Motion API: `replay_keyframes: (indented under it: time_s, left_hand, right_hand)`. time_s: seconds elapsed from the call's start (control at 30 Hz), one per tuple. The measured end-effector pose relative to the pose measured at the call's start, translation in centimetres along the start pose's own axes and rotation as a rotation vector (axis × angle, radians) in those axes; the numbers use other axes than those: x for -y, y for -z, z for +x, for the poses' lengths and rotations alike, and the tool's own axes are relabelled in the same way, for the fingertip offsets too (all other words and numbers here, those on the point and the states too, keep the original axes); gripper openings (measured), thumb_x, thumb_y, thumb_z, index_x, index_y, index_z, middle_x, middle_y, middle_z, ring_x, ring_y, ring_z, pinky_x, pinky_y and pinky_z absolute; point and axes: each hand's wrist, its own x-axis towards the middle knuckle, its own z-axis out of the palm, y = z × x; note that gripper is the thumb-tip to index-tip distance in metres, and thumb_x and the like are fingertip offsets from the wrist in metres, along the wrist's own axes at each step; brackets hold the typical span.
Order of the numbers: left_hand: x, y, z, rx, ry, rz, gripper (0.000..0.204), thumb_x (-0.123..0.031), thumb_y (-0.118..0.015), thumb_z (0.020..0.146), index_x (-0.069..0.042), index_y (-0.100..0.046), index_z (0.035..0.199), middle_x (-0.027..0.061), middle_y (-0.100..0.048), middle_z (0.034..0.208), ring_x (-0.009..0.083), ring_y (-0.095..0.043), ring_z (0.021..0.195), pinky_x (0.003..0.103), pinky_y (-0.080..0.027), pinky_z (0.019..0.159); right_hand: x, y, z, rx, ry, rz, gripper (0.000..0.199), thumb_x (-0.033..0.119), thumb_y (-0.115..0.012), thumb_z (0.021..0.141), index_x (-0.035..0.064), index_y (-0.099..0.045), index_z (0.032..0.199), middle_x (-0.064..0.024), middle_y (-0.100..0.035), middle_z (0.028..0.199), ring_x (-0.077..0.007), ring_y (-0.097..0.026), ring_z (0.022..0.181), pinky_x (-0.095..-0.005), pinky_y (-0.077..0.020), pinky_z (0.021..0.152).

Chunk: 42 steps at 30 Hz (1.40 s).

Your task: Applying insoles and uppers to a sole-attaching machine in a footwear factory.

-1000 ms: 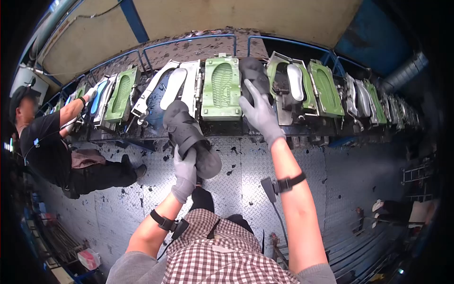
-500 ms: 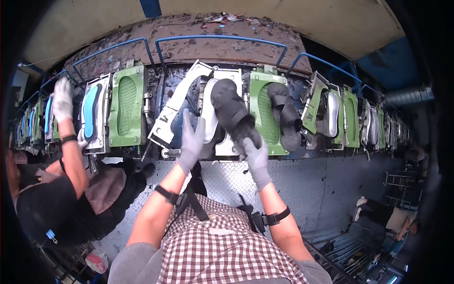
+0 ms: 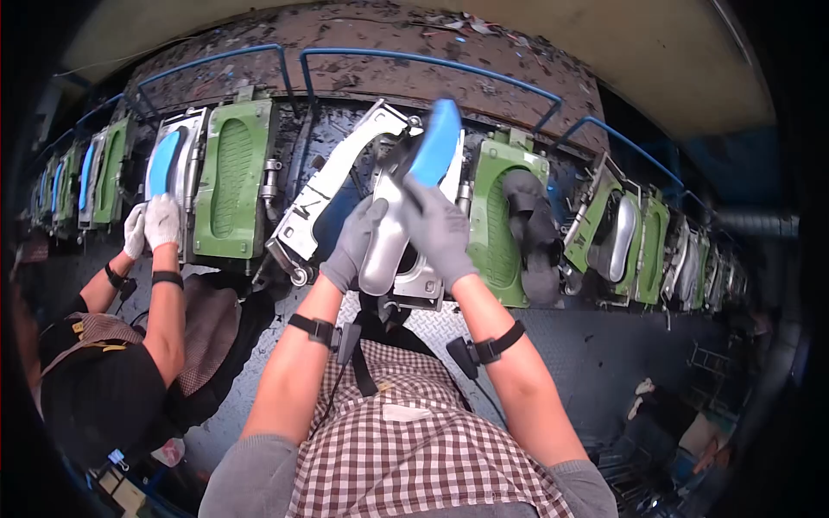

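A silver foot-shaped last stands on the open metal mould in front of me. My left hand, in a grey glove, is closed against the last's left edge with its fingers bent. Above the last, my right hand, gloved too and blurred, grips the lower end of a bright blue insole. That insole tilts up and away from me. Black moulded sandals lie on the green mould half to the right; their overlap hides how many there are.
A white hinged mould frame leans open at left. Farther left, a co-worker's gloved hands touch a mould bearing another blue insole. More moulds line both sides. Blue rails run behind, before a scrap-strewn surface.
The black sandal has left my right hand, which now has a blue insole. My left hand has closed in on the last. The co-worker's hands have come together lower down at their mould.
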Motion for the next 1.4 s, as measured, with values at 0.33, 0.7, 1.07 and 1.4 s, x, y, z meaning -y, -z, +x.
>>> replay_keyframes:
  time_s: [0.33,0.7,1.07,1.4]
  left_hand:
    - [3.6,0.3,-6.4,-0.476,0.113,-0.431,0.061,-0.054,-0.042,0.106,-0.005,-0.048,0.142,0.0106,-0.061,0.130,0.0229,-0.059,0.121,0.036,-0.045,0.106]
    - [-5.5,0.2,2.1,-0.058,0.062,0.096,0.071,-0.029,-0.076,0.092,0.001,-0.044,0.147,0.0143,-0.062,0.127,0.0217,-0.063,0.110,0.032,-0.054,0.094]
    - [-4.8,-3.1,6.1,0.027,-0.063,0.139,0.088,-0.022,-0.078,0.090,0.001,-0.030,0.160,0.0167,-0.055,0.143,0.0209,-0.056,0.124,0.032,-0.048,0.104]
    - [-3.7,-4.3,5.3,-0.020,-0.092,-0.020,0.080,-0.027,-0.076,0.093,-0.006,-0.035,0.158,0.0128,-0.057,0.137,0.0202,-0.059,0.116,0.033,-0.054,0.095]
  right_hand:
    - [1.4,-3.5,-6.3,0.451,0.356,-0.026,0.041,0.034,-0.058,0.097,0.0106,-0.057,0.131,-0.0157,-0.070,0.101,-0.0345,-0.070,0.093,-0.0462,-0.0555,0.079]
    - [-0.3,-4.5,-2.5,0.299,-0.499,0.302,0.059,0.028,-0.063,0.096,-0.0035,-0.047,0.143,-0.0117,-0.067,0.091,-0.0231,-0.068,0.084,-0.0380,-0.0560,0.079]
    - [-1.2,-4.3,-1.6,-0.227,-0.290,0.033,0.050,0.014,-0.062,0.094,0.0024,-0.049,0.141,-0.0163,-0.069,0.111,-0.0251,-0.069,0.097,-0.0399,-0.0533,0.087]
    - [-2.1,0.4,-0.3,0.174,-0.307,0.013,0.047,0.028,-0.052,0.100,0.0163,-0.051,0.146,-0.0121,-0.067,0.132,-0.0329,-0.067,0.116,-0.0450,-0.0505,0.097]
